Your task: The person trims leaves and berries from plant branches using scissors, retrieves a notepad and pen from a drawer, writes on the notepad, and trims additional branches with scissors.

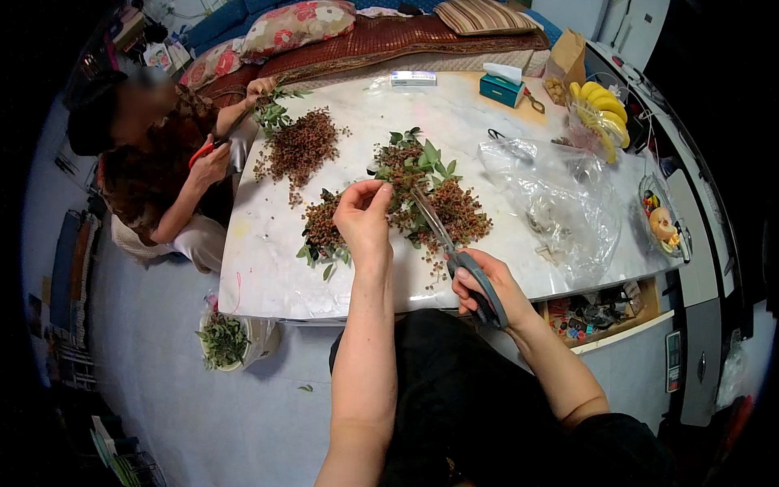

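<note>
The white table (276,280) fills the middle of the frame, and at its centre lie the berry sprigs (458,215). At lower left, a bucket (261,339) contains leaves (223,342), so the trimming seems partly done; many sprigs are still leafy. The right hand (505,288) is closed around scissors (452,250), blades among the sprigs. The left hand (365,215) has thumb and forefinger nearly together; whether they pinch a stem, I cannot tell.

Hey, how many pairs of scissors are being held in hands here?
2: grey-handled scissors in the wearer's right hand, and red-handled scissors in the co-worker's hand, left of the table. Fingers partly cover the handles.
</note>
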Demonstrator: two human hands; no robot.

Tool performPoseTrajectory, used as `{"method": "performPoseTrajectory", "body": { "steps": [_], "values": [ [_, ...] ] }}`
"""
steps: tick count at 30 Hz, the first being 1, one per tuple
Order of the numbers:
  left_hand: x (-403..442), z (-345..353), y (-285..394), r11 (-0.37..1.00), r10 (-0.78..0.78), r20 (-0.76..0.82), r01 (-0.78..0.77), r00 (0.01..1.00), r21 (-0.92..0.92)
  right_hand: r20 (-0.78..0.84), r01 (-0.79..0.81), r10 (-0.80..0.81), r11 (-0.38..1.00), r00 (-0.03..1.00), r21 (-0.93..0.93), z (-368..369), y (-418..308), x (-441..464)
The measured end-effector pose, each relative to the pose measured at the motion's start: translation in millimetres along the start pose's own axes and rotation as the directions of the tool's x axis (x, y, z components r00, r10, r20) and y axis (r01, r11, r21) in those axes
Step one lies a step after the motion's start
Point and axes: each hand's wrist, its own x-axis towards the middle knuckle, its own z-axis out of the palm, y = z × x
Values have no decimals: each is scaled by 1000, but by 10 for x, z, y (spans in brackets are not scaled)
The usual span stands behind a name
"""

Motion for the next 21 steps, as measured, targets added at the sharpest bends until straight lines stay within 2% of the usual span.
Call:
{"method": "performPoseTrajectory", "body": {
  "steps": [6, 8, 11, 15, 17, 21],
  "values": [
    [41, -48, -22, 999, -30, 44, 30, 999, -13, -43, -3, 1, 999, 999, -54, -39, -20, 53],
    [56, -53, 6, 976, -149, 7, 148, 989, -158, -112, -15, 15, 1000, 994, 5, -67, -14, 56],
    [84, -82, -16, 955, -216, -1, 212, 976, -206, -132, -12, 19, 998, 991, 58, -89, -24, 36],
    [81, -86, -41, 963, -204, -3, 200, 979, -183, -73, 6, -2, 999, 997, 49, 2, -87, -77],
    [57, -57, -43, 983, -121, -16, 118, 992, -141, -29, -10, 10, 1000, 1000, 14, 81, -100, -111],
    [12, -12, -73, 994, -81, 8, 82, 997, -70, 15, -37, 36, 998, 999, 50, 148, -102, -63]
  ]
}}
